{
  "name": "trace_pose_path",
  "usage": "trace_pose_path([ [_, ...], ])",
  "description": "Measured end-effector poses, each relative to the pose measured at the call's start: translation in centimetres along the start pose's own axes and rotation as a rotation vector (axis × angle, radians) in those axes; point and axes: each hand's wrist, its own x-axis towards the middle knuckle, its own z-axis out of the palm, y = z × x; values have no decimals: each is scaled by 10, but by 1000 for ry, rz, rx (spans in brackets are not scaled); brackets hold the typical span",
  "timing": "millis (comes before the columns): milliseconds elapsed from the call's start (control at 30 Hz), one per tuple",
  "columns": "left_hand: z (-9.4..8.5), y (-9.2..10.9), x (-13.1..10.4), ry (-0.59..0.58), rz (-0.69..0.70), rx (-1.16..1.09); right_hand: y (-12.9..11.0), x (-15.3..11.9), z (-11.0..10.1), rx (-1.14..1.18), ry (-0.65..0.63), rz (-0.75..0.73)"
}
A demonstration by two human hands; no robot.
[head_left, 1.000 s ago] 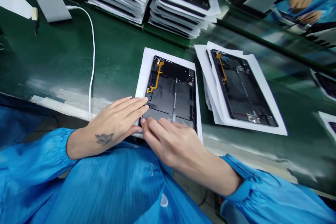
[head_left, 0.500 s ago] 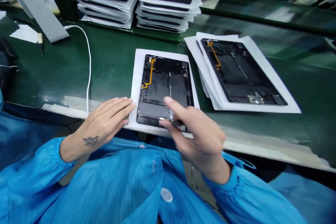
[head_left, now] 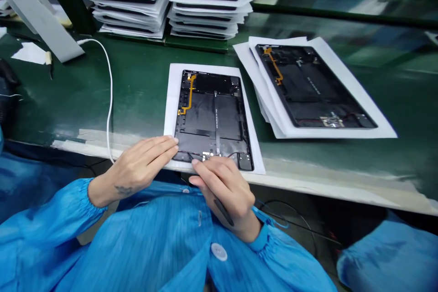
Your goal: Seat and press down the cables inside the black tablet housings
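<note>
A black tablet housing [head_left: 201, 121] with an orange flex cable [head_left: 190, 96] lies on a white foam sheet [head_left: 171, 96] at the bench's front edge. My left hand [head_left: 138, 164] rests flat, fingers extended, its fingertips at the housing's lower left edge. Over the lower edge, by a small circuit board [head_left: 206, 156], is my right hand [head_left: 226, 189], closed around a dark slim tool [head_left: 224, 212] whose rear end shows below the palm. The tool's tip is hard to make out near the fingertips.
A second housing [head_left: 318, 86] lies on white sheets at the right. Two stacks of sheeted housings [head_left: 130, 4] [head_left: 208, 9] stand at the back. At the left are a white stand [head_left: 44, 18] and a white cable [head_left: 110, 77].
My right hand has moved left and down to the housing's bottom edge, uncovering its lower right corner. The dark tool now shows. My left hand stays at the left edge.
</note>
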Motion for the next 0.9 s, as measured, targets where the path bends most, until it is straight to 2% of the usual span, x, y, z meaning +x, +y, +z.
trace_pose_path([
  [233,1,4,-1,-22,-72,18,-2,-12,-7,-114,66,43],
  [367,-2,7,3,-50,-19,95,-2,-9,-15,-42,78,102],
  [533,-7,16,19,-122,-10,238,2,30,-12,283,-34,304],
  [633,-9,18,25,-165,-3,273,3,47,-7,373,-102,379],
  [900,-8,20,29,-118,-11,283,5,42,-6,364,-160,349],
])
